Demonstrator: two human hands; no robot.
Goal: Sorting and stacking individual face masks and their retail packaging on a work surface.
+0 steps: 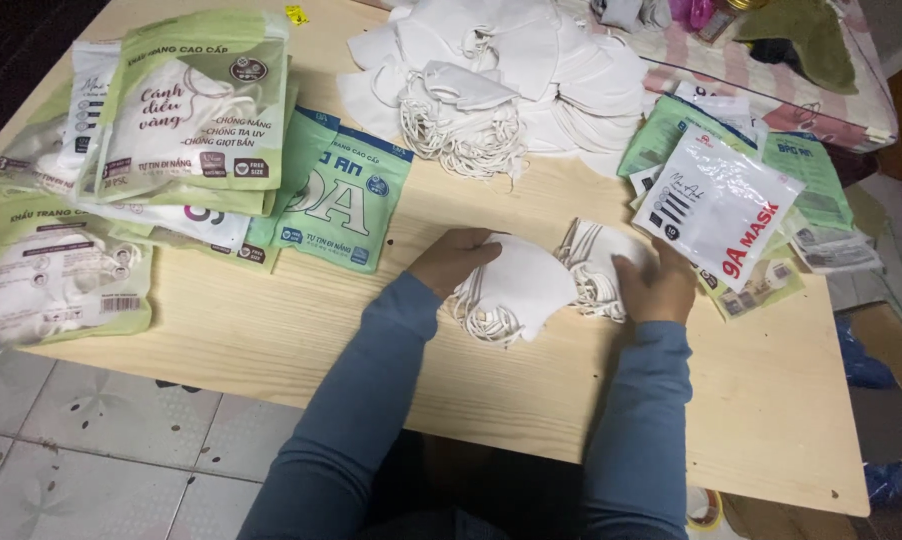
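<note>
A stack of white masks is held at the near middle of the table, with a second bunch touching it on the right. The left hand is laid on the stack's left edge, its fingers closed around the fabric; the right hand is set on the bunch, fingers curled over it. The masks are judged light, soft and easily crushed, with folded cloth bodies that slide on one another and loose ear loops hanging at the near edge that could snag or tangle. A hold across the folded bodies, pinching the whole stack together, is judged safer than a pull by the loops. Far from the hands, a large heap of loose masks is spread across the middle of the table. Green and white pouches are piled at the far left, with a teal pouch just beside them. A white pouch is lying over more packets at the right, touching the right hand.
</note>
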